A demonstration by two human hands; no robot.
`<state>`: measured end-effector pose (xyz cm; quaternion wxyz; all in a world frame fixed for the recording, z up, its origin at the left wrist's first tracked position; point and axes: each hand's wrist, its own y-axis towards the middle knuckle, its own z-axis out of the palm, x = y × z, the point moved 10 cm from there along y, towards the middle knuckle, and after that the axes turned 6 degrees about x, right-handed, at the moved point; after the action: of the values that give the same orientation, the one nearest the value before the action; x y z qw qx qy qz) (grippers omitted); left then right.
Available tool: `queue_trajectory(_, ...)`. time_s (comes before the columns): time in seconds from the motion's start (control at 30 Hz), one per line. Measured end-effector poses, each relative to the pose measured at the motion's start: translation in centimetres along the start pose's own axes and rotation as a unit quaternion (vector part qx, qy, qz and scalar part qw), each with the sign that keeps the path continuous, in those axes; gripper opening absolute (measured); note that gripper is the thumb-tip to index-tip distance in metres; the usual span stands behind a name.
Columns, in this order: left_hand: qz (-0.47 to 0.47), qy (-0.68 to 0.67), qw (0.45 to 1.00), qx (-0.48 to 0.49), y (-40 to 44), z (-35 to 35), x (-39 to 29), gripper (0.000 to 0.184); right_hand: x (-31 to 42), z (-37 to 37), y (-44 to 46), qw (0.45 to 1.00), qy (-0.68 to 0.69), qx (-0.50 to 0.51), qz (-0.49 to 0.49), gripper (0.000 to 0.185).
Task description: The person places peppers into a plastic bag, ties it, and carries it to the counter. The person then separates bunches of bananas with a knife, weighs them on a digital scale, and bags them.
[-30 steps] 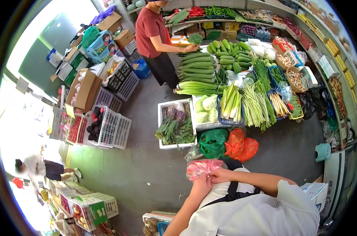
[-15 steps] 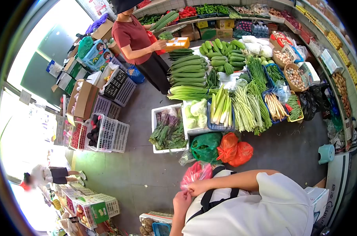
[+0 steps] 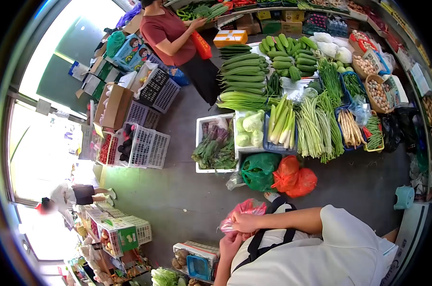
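A pinkish-red, partly see-through plastic bag (image 3: pixel 251 207) hangs in front of my body, at the lower middle of the view. My right hand (image 3: pixel 244 222) is closed on the gathered top of the bag, its forearm reaching across from the right. Just below it, my left hand (image 3: pixel 230 244) is closed at the same gathered plastic, the two hands touching. What the bag contains cannot be made out. Black straps (image 3: pixel 269 238) cross my white shirt beside the hands.
On the floor ahead sit a green plastic bag (image 3: pixel 260 170) and orange-red bags (image 3: pixel 292 176), beside a vegetable display with a white foam box (image 3: pixel 202 168). A person (image 3: pixel 170 38) stands beyond, holding greens. Plastic crates (image 3: pixel 149 148) line the left; a stool (image 3: pixel 404 197) stands right.
My view has shifted, so the scene sits further right. My hands stay together at the bag's top. The other person has brought the greens together in their hands.
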<state>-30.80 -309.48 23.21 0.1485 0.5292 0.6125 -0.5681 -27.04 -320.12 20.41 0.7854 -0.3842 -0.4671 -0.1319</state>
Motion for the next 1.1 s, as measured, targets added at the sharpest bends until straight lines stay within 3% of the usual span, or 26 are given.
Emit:
queue_trajectory(0.03, -0.060, -0.081, 0.995, 0.028, -0.6, 0.6, -1.6, 0.020, -1.2, 0.0, 1.6, 0.999, -0.042, -0.010, -0.005, 0.038)
queue_trajectory(0.07, -0.058, -0.078, 0.995, 0.026, -0.5, -0.1, -0.6, 0.020, -0.9, -0.1, 2.1, 0.996, -0.085, -0.022, -0.010, 0.040)
queue_trajectory(0.1, 0.004, 0.012, 0.999, 0.039, -0.1, -0.7, -0.1, 0.020, -0.3, 0.0, 2.3, 0.993, -0.103, -0.020, -0.048, 0.037)
queue_trajectory(0.13, -0.096, -0.198, 0.974, 0.055, -0.1, 0.2, 1.5, 0.019, 0.5, 0.1, 1.8, 0.993, -0.105, -0.023, -0.050, 0.037)
queue_trajectory(0.17, -0.198, -0.394, 0.897, 0.021, -0.6, 1.0, 3.1, 0.018, 2.2, -0.1, 1.1, 0.989, -0.115, -0.035, -0.085, 0.036)
queue_trajectory(0.2, -0.191, -0.396, 0.898, 0.023, -0.4, 0.7, 3.3, 0.018, 4.0, -0.4, 0.4, 0.984, -0.126, -0.046, -0.121, 0.035)
queue_trajectory(0.23, -0.094, -0.267, 0.958, 0.038, 0.0, -0.7, 2.3, 0.019, 4.9, -0.6, -0.3, 0.982, -0.132, -0.048, -0.123, 0.035)
queue_trajectory(0.3, -0.101, -0.363, 0.924, 0.060, 0.3, -0.1, 3.1, 0.018, 6.2, 1.0, -1.6, 0.933, -0.330, -0.013, -0.144, 0.032)
queue_trajectory(0.43, -0.122, -0.390, 0.911, 0.061, 0.7, -0.2, 4.3, 0.019, 3.7, 1.3, 0.2, 0.934, -0.303, 0.029, -0.185, 0.027)
queue_trajectory(0.5, -0.095, -0.414, 0.904, 0.055, 0.9, -0.8, 5.2, 0.020, 2.9, 2.0, 0.2, 0.942, -0.267, 0.098, -0.178, 0.029)
queue_trajectory(0.53, -0.068, -0.435, 0.897, 0.048, 0.8, -1.2, 5.1, 0.021, 3.0, 2.2, -0.1, 0.943, -0.264, 0.102, -0.175, 0.029)
queue_trajectory(0.6, -0.085, -0.437, 0.895, 0.025, 0.5, -1.6, 6.3, 0.021, 2.7, 0.7, -0.5, 0.961, -0.240, 0.006, -0.139, 0.029)
queue_trajectory(0.73, -0.095, -0.418, 0.903, 0.012, -0.7, -2.2, 5.6, 0.023, 0.1, 2.9, 0.6, 0.945, -0.226, 0.056, -0.230, 0.027)
queue_trajectory(0.8, -0.104, -0.352, 0.930, 0.002, -1.5, -2.2, 5.1, 0.026, 0.9, 2.6, 0.4, 0.954, -0.224, 0.075, -0.187, 0.025)
queue_trajectory(0.9, -0.056, -0.208, 0.976, -0.027, -2.1, -3.2, 2.8, 0.028, -0.9, -0.8, 2.4, 0.949, -0.283, -0.034, -0.134, 0.029)
queue_trajectory(1.0, -0.110, -0.317, 0.942, -0.017, -1.8, -1.1, 5.3, 0.038, -6.3, -5.5, 5.2, 0.937, -0.313, -0.129, -0.084, 0.033)
queue_trajectory(1.1, -0.086, -0.401, 0.910, -0.061, -2.1, -1.6, 6.6, 0.045, -6.6, -4.6, 4.1, 0.952, -0.256, -0.131, -0.102, 0.032)
